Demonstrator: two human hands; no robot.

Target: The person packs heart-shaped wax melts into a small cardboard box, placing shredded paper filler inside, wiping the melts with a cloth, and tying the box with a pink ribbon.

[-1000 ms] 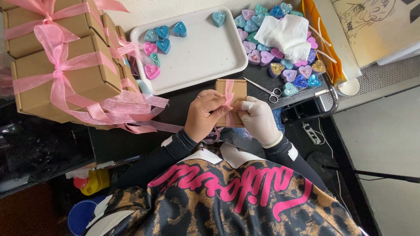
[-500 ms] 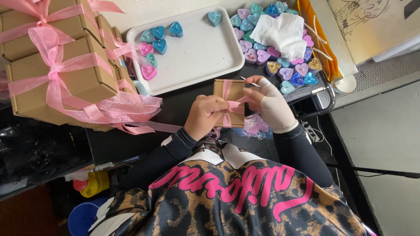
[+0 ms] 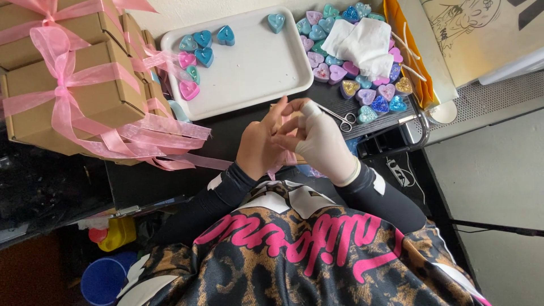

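My bare left hand [image 3: 258, 144] and my white-gloved right hand [image 3: 320, 141] meet over the dark table edge, close to my chest. Between them is a small brown cardboard box [image 3: 276, 106], almost wholly hidden, with only a sliver showing above my fingers. A pink ribbon [image 3: 277, 169] hangs below my hands. The right fingertips pinch the ribbon against the left hand's raised fingers. Small scissors [image 3: 343, 118] lie just right of my hands.
A white tray [image 3: 255, 68] with a few blue and pink heart shapes [image 3: 204, 54] lies beyond my hands. More glittery hearts [image 3: 362, 93] and a white tissue [image 3: 362, 42] sit to the right. Ribboned brown boxes [image 3: 73, 96] are stacked at left. A yellow bottle [image 3: 116, 233] and blue cup [image 3: 105, 277] stand below.
The small box was in plain view between my hands; now both hands cover it. My hands have turned, with the left fingers raised and the right pinching the ribbon.
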